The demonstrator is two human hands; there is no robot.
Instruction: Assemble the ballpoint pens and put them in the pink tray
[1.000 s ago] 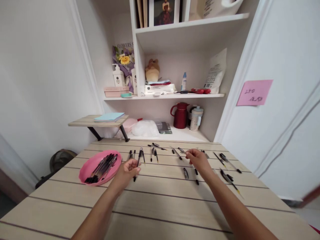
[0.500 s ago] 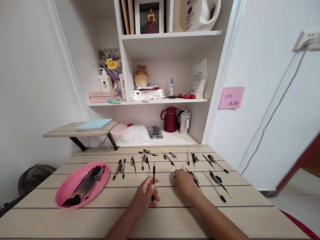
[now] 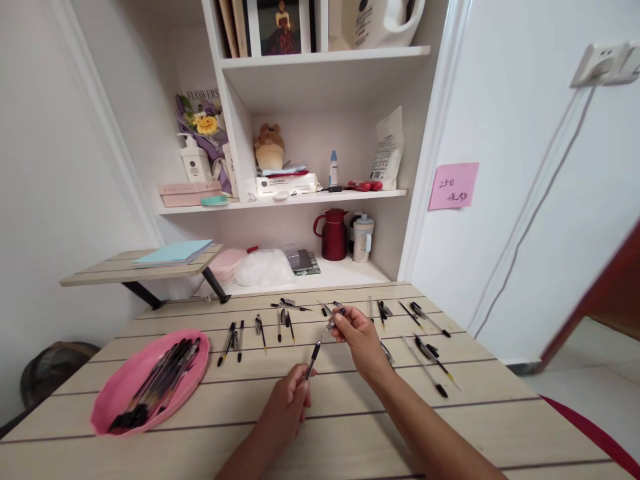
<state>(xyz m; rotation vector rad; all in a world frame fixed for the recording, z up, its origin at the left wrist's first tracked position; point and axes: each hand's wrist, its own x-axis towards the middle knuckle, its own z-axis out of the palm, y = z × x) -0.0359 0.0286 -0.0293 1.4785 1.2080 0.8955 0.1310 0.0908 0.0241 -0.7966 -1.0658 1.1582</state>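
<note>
My left hand (image 3: 286,405) is closed around a slim black-and-clear pen (image 3: 314,358), held tilted with its tip pointing up and to the right. My right hand (image 3: 359,339) pinches a clear pen cap (image 3: 331,325) with a dark end, just above the pen's tip. Whether cap and tip touch, I cannot tell. Around the hands lie loose pen parts: barrels, caps and refills with yellowish ends, such as a clear barrel (image 3: 424,365) at the right. At the left, a pink tray (image 3: 125,373) holds a pile of pens (image 3: 165,377).
A small raised wooden shelf (image 3: 90,272) with a light-blue paper stack (image 3: 173,253) stands at the table's back left. Behind the table, a white shelf unit (image 3: 320,61) holds a red jug (image 3: 334,235), a cup (image 3: 363,239) and a plastic bag (image 3: 264,268).
My right hand has lifted from the table and moved left toward the pen, now with a cap in its fingers. The pen in my left hand has tilted right. The view has shifted slightly.
</note>
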